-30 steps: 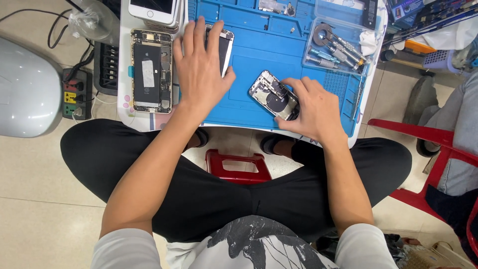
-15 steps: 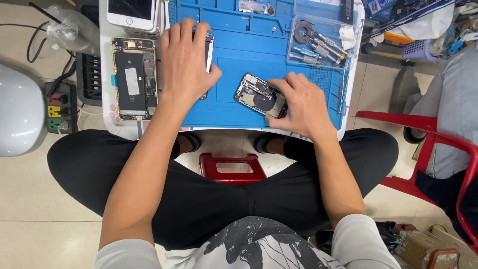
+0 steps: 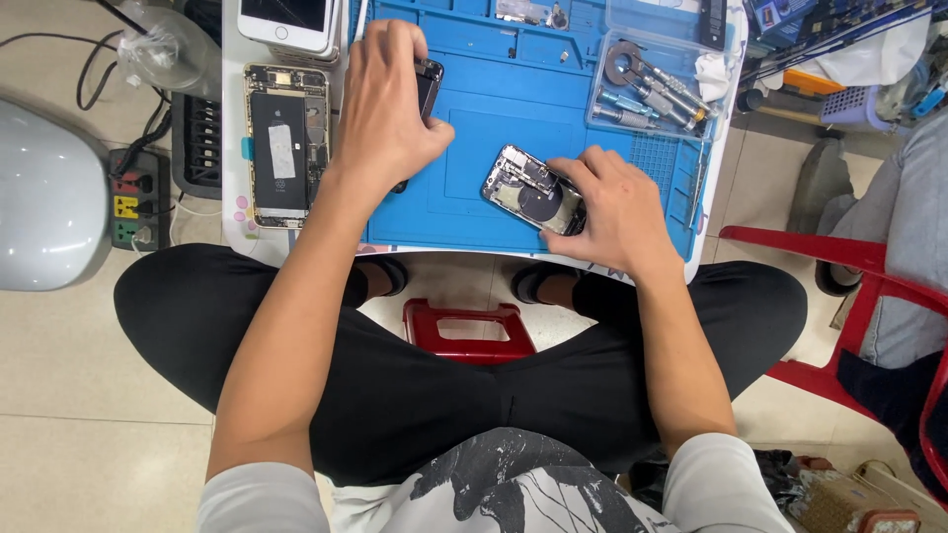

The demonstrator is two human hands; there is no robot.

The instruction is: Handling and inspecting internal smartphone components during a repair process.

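A: On the desk (image 3: 229,118), largest item noted: blue work mat (image 3: 513,89). Beside it, at its left edge, an opened gold phone (image 3: 286,133).

B: Hands?

A: Left hand (image 3: 380,109) rests at the mat's left edge, fingers curled around a dark phone part (image 3: 428,84). Right hand (image 3: 617,207), fingers closed on the edge of an opened phone housing (image 3: 528,188), lying flat mid-mat.

B: Smaller items?

A: Metal tools in a clear tray (image 3: 652,84), mat's upper right.

Bright, even overhead light; soft shadows, sharp focus, wide-angle edges.
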